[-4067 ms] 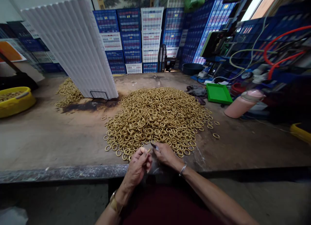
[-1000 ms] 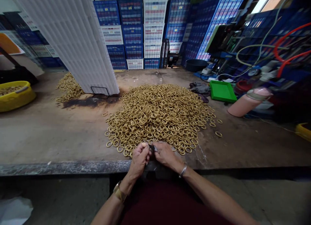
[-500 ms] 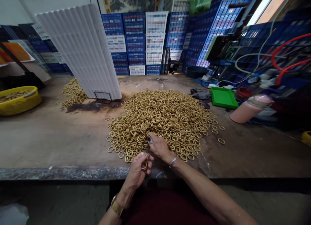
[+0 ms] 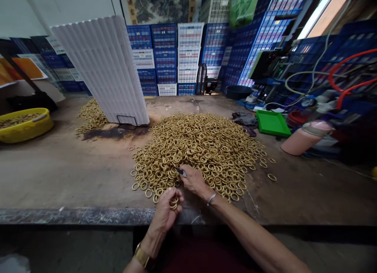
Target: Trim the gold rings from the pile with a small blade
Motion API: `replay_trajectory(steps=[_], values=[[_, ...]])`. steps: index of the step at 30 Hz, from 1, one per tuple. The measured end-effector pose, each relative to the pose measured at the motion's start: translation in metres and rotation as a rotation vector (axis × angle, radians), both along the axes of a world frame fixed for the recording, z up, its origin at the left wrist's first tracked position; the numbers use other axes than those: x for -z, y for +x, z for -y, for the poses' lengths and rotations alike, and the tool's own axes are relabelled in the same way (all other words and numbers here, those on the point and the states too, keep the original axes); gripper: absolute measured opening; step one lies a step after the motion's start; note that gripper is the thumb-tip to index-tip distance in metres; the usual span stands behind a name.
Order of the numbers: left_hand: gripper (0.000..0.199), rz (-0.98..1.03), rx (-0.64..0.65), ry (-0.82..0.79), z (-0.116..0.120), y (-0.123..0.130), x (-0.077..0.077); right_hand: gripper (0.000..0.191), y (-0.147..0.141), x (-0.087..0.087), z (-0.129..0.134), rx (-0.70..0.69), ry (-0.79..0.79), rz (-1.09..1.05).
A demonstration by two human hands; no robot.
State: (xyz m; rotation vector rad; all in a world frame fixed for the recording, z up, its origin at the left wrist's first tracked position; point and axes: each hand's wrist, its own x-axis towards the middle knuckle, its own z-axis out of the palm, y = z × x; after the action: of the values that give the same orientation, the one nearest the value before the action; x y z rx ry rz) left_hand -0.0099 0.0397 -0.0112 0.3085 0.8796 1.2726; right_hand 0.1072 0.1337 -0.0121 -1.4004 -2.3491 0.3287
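Observation:
A large heap of brass rings (image 4: 200, 145) lies on the worn workbench (image 4: 59, 174) in front of me. My left hand (image 4: 166, 210) hovers at the bench's near edge, its fingers closed on a few brass rings (image 4: 173, 202). My right hand (image 4: 193, 180) reaches onto the near side of the heap and pinches a small dark tool (image 4: 181, 171) whose tip points into the rings. A bracelet sits on my right wrist, a watch on my left.
A white corrugated stack (image 4: 103, 68) stands at the back left, with a smaller ring pile (image 4: 90, 116) behind it. A yellow tub (image 4: 23, 125) sits far left. A green tray (image 4: 272, 123), pink flask (image 4: 306, 137), hoses and stacked crates fill the right and back.
My hands, first together at the heap's edge, have parted: the right with the tool went forward onto the heap, the left drew back to the bench edge with rings. The view tilted slightly.

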Motion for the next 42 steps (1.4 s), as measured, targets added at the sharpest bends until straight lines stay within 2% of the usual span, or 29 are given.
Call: replay_trajectory(steps=[5, 10, 12, 18, 20, 22, 26, 30, 35, 42], values=[[0.03, -0.31, -0.061, 0.07, -0.007, 0.004, 0.002, 0.014, 0.017, -0.003, 0.016, -0.112, -0.045, -0.151], [0.031, -0.496, 0.05, 0.13, -0.011, 0.007, 0.002, 0.013, 0.024, -0.011, 0.035, -0.175, -0.122, -0.32], [0.032, -0.523, 0.057, 0.142, -0.011, 0.007, 0.001, 0.012, 0.023, -0.013, 0.037, -0.157, -0.231, -0.424], [0.027, -0.688, -0.005, 0.199, -0.008, 0.008, -0.001, 0.023, 0.016, -0.009, 0.039, 0.066, -0.694, -0.771], [0.026, -0.746, -0.022, 0.248, -0.007, 0.009, 0.0, 0.027, 0.015, -0.007, 0.041, 0.078, -0.853, -0.84], [0.026, -0.741, -0.017, 0.261, -0.006, 0.01, 0.002, 0.03, 0.015, -0.004, 0.043, 0.079, -0.925, -0.874], [0.029, -0.591, 0.084, 0.173, -0.002, 0.011, 0.003, 0.029, 0.014, -0.001, 0.042, 0.102, -0.817, -0.839], [0.03, -0.396, 0.171, 0.12, -0.001, 0.011, -0.003, 0.023, 0.014, -0.004, 0.038, 0.072, -0.723, -0.801], [0.029, -0.314, 0.159, 0.123, -0.002, 0.01, -0.004, 0.022, 0.015, -0.009, 0.038, 0.057, -0.778, -0.846], [0.03, -0.28, 0.159, 0.136, 0.0, 0.011, -0.003, 0.02, 0.017, -0.005, 0.038, 0.036, -0.813, -0.874]])
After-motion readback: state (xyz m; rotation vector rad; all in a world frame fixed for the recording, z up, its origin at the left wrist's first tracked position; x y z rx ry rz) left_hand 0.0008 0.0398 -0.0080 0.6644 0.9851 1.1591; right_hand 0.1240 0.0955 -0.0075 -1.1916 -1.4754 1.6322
